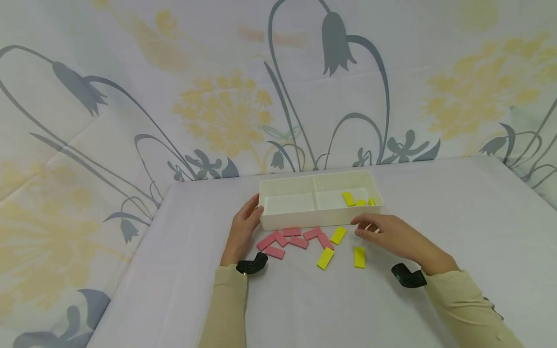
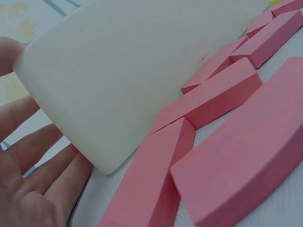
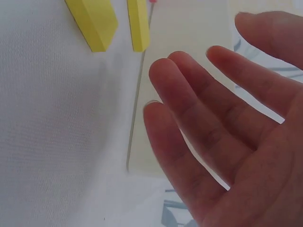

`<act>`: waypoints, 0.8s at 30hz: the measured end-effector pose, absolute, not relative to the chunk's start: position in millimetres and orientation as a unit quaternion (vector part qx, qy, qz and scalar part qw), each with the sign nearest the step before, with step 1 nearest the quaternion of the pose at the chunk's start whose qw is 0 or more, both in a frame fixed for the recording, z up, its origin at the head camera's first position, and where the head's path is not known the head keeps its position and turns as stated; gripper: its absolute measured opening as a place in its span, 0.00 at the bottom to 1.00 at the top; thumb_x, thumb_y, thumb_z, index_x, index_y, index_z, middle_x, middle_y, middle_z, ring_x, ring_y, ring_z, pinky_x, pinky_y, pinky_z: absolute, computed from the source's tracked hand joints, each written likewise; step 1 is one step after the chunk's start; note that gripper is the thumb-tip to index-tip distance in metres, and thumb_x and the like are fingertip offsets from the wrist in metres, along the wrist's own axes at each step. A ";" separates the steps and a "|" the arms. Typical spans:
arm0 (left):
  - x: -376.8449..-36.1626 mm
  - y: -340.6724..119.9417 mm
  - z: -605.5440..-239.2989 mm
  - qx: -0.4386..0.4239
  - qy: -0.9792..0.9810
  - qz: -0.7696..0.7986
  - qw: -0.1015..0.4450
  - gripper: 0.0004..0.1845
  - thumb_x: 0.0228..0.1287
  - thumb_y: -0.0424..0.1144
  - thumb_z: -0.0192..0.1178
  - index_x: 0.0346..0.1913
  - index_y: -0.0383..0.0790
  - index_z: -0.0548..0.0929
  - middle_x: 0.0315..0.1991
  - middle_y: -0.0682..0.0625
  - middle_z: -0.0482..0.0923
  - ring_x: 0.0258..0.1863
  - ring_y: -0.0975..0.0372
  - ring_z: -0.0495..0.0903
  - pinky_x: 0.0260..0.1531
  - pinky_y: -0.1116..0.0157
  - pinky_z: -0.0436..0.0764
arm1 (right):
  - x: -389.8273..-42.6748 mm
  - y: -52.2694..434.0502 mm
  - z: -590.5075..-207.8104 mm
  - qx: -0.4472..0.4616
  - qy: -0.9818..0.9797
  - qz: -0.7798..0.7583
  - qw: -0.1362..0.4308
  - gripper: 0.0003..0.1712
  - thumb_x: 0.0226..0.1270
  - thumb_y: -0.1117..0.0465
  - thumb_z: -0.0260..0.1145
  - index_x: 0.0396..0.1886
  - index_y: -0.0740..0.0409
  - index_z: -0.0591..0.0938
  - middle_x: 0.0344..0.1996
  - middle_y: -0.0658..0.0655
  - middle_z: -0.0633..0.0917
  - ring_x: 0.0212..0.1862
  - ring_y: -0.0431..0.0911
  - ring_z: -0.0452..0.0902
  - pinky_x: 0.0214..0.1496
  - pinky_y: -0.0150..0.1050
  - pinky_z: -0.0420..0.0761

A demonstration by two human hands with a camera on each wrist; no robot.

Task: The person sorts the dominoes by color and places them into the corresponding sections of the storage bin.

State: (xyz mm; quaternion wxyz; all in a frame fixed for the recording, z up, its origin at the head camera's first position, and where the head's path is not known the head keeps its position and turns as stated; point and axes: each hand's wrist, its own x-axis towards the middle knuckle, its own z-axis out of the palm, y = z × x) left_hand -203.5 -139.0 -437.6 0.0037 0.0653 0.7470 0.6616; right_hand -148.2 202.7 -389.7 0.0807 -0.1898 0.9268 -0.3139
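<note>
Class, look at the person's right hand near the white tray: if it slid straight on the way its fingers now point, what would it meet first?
The right hand points leftward along the tray's front wall. First in line is probably the nearest yellow block, lying just beyond the fingertips; depth is hard to judge, so it might graze the tray wall instead.

A floral cloth [image 1: 130, 96] hangs behind the white-covered table [image 1: 435, 232].

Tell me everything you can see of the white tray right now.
The white tray is a shallow rectangular box, plastic by its look, split by a wall into two compartments. It sits flat on the cloth-covered table, near the far edge. The left compartment looks bare; the right one holds yellow blocks. The left hand touches its left end; the right hand is at its front right corner, contact unclear.
</note>
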 end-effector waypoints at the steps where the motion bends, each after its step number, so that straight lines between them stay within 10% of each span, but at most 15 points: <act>1: -201.6 -138.5 -434.5 0.067 0.746 0.663 0.004 0.26 0.65 0.46 0.50 0.65 0.46 0.62 0.64 0.48 0.60 0.60 0.60 0.63 0.56 0.58 0.65 | -148.1 202.8 -389.7 -0.189 0.927 -0.313 0.086 0.18 0.62 0.48 0.58 0.48 0.51 0.77 0.35 0.45 0.78 0.40 0.42 0.73 0.41 0.41 0.73; 24: -207.9 -140.3 -443.4 0.056 0.740 0.670 0.010 0.25 0.65 0.47 0.50 0.64 0.49 0.63 0.63 0.52 0.61 0.59 0.64 0.64 0.55 0.60 0.66 | -143.7 186.5 -400.9 -0.174 0.931 -0.252 0.197 0.34 0.42 0.45 0.72 0.50 0.51 0.75 0.34 0.49 0.72 0.31 0.41 0.68 0.31 0.36 0.70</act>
